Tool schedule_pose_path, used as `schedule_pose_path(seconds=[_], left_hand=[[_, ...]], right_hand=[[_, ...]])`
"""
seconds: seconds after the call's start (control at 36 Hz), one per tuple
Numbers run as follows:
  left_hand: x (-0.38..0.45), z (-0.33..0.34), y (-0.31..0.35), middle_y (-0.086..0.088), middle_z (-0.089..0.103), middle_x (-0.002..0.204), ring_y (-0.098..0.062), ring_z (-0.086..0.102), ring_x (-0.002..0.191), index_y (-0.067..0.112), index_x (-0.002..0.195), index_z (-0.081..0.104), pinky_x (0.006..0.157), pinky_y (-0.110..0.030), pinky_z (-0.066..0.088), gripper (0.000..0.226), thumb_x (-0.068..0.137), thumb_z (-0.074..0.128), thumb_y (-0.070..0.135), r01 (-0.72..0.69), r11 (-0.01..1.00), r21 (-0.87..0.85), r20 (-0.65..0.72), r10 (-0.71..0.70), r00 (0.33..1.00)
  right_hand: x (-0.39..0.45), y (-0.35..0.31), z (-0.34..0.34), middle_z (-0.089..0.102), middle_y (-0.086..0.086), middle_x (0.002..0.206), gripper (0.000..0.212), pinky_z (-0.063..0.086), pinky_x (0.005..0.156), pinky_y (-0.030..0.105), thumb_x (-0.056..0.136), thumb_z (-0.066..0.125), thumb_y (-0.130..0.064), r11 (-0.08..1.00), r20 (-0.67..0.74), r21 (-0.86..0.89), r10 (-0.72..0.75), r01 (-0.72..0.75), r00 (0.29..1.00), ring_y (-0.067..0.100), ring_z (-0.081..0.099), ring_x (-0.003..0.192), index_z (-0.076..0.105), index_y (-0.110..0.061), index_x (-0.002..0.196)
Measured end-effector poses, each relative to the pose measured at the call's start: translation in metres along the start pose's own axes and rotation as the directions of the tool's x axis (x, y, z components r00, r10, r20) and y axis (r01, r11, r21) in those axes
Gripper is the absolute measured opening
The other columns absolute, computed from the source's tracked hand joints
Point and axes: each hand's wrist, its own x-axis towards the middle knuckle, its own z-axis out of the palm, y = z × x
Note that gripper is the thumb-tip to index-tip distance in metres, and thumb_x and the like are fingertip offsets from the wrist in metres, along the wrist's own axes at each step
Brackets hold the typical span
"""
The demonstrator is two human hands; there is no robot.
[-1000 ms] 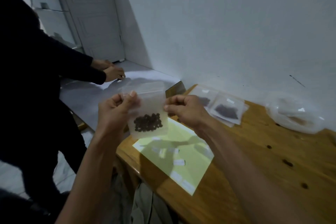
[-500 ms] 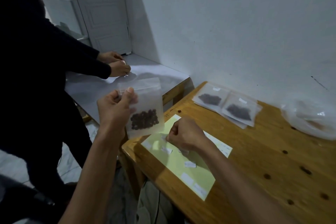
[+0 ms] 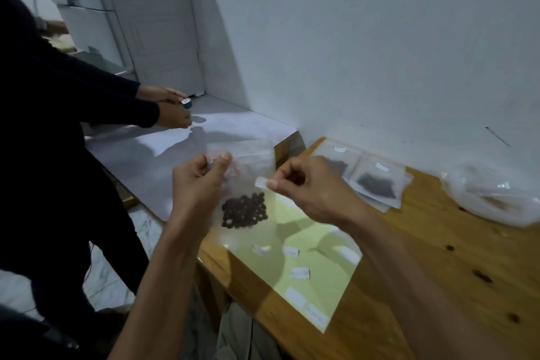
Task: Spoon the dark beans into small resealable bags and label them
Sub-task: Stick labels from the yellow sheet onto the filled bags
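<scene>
While the left hand (image 3: 198,184) pinches the upper part of a small clear bag (image 3: 242,184) btwn thumb and curled fingers, holding it up in the air over the near-left corner of the wooden table (image 3: 438,242), the head view (only view here) shows the dark beans (image 3: 245,210) bunched at the bottom of that bag. Right hand (image 3: 315,193) is just beside the bag, fingers curled, thumb and forefinger clamped on a small white label (image 3: 262,183) whose free end points at the bag's face; can't tell if it's touching the plastic yet. Below both hands lies a pale yellow-green backing sheet (image 3: 315,272) w/ several more white labels stuck on it. Further back by the wall, two filled, labelled bags (image 3: 377,184) lie overlapping flat on the table, and a bigger crumpled clear plastic bag (image 3: 493,199) sits to their right. A second person in dark sleeves (image 3: 111,96) works at the grey counter (image 3: 163,152) on the left, hands around some small item, too small to ID. Step in hand, as I read it: labelling, filling looks done for this bag. Next move prob needs the left hand to keep the bag steady and taut while the right presses the label flat on the upper face, clear of the beans, w/o wrinkling.
</scene>
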Motion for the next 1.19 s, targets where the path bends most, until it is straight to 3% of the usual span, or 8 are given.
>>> schedule_pose_path(seconds=[0.19, 0.39, 0.5, 0.72, 0.81, 0.89, 1.0, 1.19], left_hand=[[-0.015, 0.040, 0.004, -0.015, 0.069, 0.068, -0.023, 0.065, 0.064, 0.007, 0.075, 0.069, 0.055, -0.031, 0.052, 0.025, 0.094, 0.068, 0.022, 0.032, 0.997, -0.075, 0.125, -0.022, 0.992], [-0.020, 0.060, 0.006, -0.020, 0.062, 0.071, -0.026, 0.058, 0.064, -0.017, 0.088, 0.060, 0.050, -0.021, 0.049, 0.040, 0.093, 0.069, 0.022, 0.026, 0.992, -0.127, 0.170, -0.004, 0.985], [-0.024, 0.065, 0.008, -0.012, 0.074, 0.076, -0.027, 0.069, 0.071, -0.004, 0.084, 0.068, 0.062, -0.032, 0.056, 0.023, 0.086, 0.076, 0.017, 0.040, 0.991, -0.132, 0.234, -0.008, 0.972], [-0.028, 0.079, 0.009, -0.008, 0.078, 0.084, -0.020, 0.075, 0.082, 0.011, 0.097, 0.073, 0.063, -0.030, 0.053, 0.021, 0.079, 0.081, 0.006, 0.014, 0.994, -0.110, 0.238, 0.013, 0.971], [-0.028, 0.090, 0.008, -0.008, 0.079, 0.086, -0.021, 0.075, 0.084, 0.010, 0.100, 0.072, 0.064, -0.030, 0.053, 0.024, 0.078, 0.081, 0.006, 0.022, 0.992, -0.123, 0.276, 0.012, 0.961], [-0.031, 0.104, 0.009, -0.007, 0.079, 0.091, -0.021, 0.075, 0.085, 0.009, 0.107, 0.071, 0.065, -0.029, 0.055, 0.028, 0.080, 0.079, 0.006, 0.035, 0.992, -0.120, 0.329, 0.006, 0.944], [-0.034, 0.126, 0.007, -0.010, 0.078, 0.096, -0.024, 0.076, 0.089, 0.007, 0.113, 0.068, 0.070, -0.033, 0.060, 0.034, 0.080, 0.079, 0.006, 0.078, 0.989, -0.128, 0.407, -0.020, 0.913], [-0.023, 0.167, -0.009, -0.005, 0.078, 0.083, -0.020, 0.074, 0.075, 0.011, 0.101, 0.072, 0.061, -0.030, 0.058, 0.024, 0.079, 0.080, 0.006, 0.083, 0.995, -0.053, 0.374, -0.057, 0.926]], right_hand=[[0.009, -0.018, -0.019, 0.070, -0.008, 0.080, 0.019, 0.050, 0.081, 0.037, 0.091, 0.069, -0.038, 0.933, -0.117, -0.360, -0.042, -0.003, 0.992, 0.013, 0.061, 0.086, 0.070, -0.022, 0.082], [0.002, -0.013, -0.029, 0.069, -0.006, 0.088, 0.018, 0.043, 0.083, 0.038, 0.092, 0.067, -0.038, 0.860, -0.187, -0.506, -0.036, -0.065, 0.982, 0.020, 0.060, 0.095, 0.070, -0.025, 0.079], [-0.001, -0.008, -0.031, 0.063, -0.008, 0.095, 0.016, 0.044, 0.085, 0.039, 0.092, 0.066, -0.035, 0.855, -0.240, -0.510, -0.030, -0.100, 0.970, 0.023, 0.059, 0.097, 0.069, -0.024, 0.080], [-0.012, 0.019, -0.030, 0.053, -0.010, 0.103, 0.044, 0.049, 0.081, 0.035, 0.076, 0.079, -0.048, 0.965, -0.491, -0.204, 0.045, -0.166, 0.870, 0.013, 0.052, 0.099, 0.049, -0.029, 0.102], [-0.021, 0.025, -0.037, 0.055, -0.010, 0.104, 0.064, 0.051, 0.074, 0.023, 0.072, 0.085, -0.047, 0.975, -0.480, 0.129, 0.220, -0.180, 0.849, 0.008, 0.056, 0.095, 0.043, -0.032, 0.118], [-0.023, 0.038, -0.044, 0.071, 0.000, 0.097, 0.046, 0.059, 0.070, 0.020, 0.074, 0.088, -0.028, 0.895, -0.401, 0.430, 0.309, -0.120, 0.862, 0.016, 0.069, 0.088, 0.060, -0.019, 0.109], [-0.023, 0.057, -0.054, 0.074, 0.005, 0.086, 0.027, 0.062, 0.078, 0.043, 0.073, 0.089, -0.025, 0.874, -0.481, 0.481, 0.331, -0.071, 0.812, 0.022, 0.073, 0.083, 0.068, -0.015, 0.088], [-0.033, 0.084, -0.072, 0.067, -0.008, 0.098, 0.036, 0.058, 0.071, 0.024, 0.083, 0.081, -0.033, 0.898, -0.474, 0.410, 0.361, -0.162, 0.803, 0.008, 0.067, 0.089, 0.060, -0.026, 0.111]])
